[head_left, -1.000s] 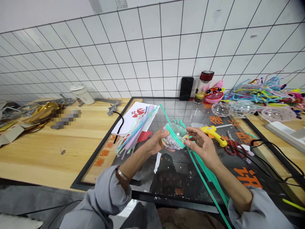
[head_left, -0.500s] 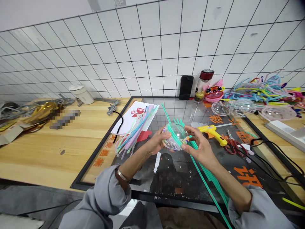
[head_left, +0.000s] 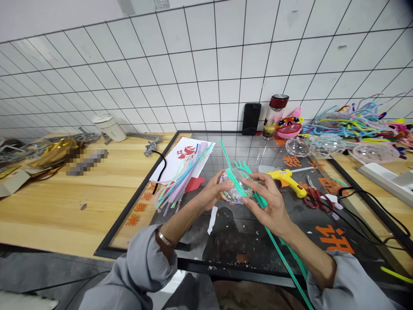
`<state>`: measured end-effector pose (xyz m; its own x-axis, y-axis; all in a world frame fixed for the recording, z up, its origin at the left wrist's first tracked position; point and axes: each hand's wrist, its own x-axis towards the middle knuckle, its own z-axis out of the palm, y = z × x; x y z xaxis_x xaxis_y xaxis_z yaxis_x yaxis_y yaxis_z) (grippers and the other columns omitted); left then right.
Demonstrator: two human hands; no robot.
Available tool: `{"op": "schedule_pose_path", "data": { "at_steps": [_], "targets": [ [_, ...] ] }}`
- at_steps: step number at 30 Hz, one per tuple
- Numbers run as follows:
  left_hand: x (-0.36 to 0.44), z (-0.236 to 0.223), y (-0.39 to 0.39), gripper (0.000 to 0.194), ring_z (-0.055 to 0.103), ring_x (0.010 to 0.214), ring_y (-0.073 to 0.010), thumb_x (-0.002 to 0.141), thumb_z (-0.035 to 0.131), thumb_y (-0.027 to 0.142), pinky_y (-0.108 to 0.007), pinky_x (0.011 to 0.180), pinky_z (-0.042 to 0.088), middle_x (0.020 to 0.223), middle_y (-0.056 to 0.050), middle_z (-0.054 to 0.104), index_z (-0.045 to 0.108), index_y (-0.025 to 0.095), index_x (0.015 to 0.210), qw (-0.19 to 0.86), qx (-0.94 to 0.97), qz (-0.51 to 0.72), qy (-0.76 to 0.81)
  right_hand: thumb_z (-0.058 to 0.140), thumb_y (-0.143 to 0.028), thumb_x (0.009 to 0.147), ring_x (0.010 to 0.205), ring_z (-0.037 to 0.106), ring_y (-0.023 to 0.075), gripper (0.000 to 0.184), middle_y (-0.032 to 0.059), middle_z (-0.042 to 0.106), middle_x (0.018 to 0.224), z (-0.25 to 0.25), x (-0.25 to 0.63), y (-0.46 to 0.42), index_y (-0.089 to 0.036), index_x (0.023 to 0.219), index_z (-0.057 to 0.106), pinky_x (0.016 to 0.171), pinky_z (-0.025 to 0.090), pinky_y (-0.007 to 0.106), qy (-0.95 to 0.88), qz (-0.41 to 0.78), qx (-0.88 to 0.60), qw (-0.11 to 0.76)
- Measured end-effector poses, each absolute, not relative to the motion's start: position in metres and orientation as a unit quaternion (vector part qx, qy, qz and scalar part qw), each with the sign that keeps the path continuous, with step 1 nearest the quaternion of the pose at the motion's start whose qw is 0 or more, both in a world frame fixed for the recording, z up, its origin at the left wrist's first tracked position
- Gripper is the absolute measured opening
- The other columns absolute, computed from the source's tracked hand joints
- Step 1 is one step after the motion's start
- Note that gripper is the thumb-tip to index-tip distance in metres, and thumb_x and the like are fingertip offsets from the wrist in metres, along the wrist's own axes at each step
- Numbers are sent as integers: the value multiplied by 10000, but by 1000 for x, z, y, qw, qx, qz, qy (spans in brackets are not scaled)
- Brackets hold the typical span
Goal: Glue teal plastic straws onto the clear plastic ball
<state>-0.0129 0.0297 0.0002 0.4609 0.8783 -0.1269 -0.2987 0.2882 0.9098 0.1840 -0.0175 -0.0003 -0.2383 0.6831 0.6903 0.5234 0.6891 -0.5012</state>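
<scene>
A clear plastic dome (head_left: 243,175) with a multicoloured lower edge is held between my two hands above the dark tabletop. Green pipe-cleaner-like strips (head_left: 237,185) lie slantwise across its front. My left hand (head_left: 213,190) grips the dome's left side, thumb on the front by the green strips. From the right, my right hand (head_left: 270,206) closes on the dome; its thumb and fingertips press at the strips' lower end. Behind and below that hand runs a bundle of long green strips (head_left: 284,254), partly hidden by the hand and forearm.
A yellow glue gun (head_left: 288,177) and red-handled scissors (head_left: 318,201) lie to the right, near black cables. Pastel strips (head_left: 183,178) rest on white paper (head_left: 169,165) at left. Further back are a phone (head_left: 251,119), a bottle (head_left: 274,116) and more clear domes (head_left: 297,147).
My right hand's fingers have shifted leftward over the front of the dome, covering more of its right side. My left hand stays in nearly the same place on the dome.
</scene>
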Motion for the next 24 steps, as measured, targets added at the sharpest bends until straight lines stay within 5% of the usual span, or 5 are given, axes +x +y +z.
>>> {"op": "schedule_pose_path", "data": {
  "at_steps": [11,24],
  "targets": [
    [-13,4,29,800,671,866,-210,581,874,400,-238,606,531,1206,-116,642,516,195,1266,729,435,415,329,630,-180,871,1115,545,237,449,105,511,1236,0,185,-18,-303,1301,597,873,509,430,-795,46,-368,480],
    [-11,7,28,826,608,1100,-286,542,896,426,-327,858,507,1169,-100,639,518,179,1233,681,485,439,328,604,-206,874,1177,498,287,484,137,472,1291,-1,184,-21,-256,1348,524,931,450,516,-817,-21,-367,444]
  ]
}}
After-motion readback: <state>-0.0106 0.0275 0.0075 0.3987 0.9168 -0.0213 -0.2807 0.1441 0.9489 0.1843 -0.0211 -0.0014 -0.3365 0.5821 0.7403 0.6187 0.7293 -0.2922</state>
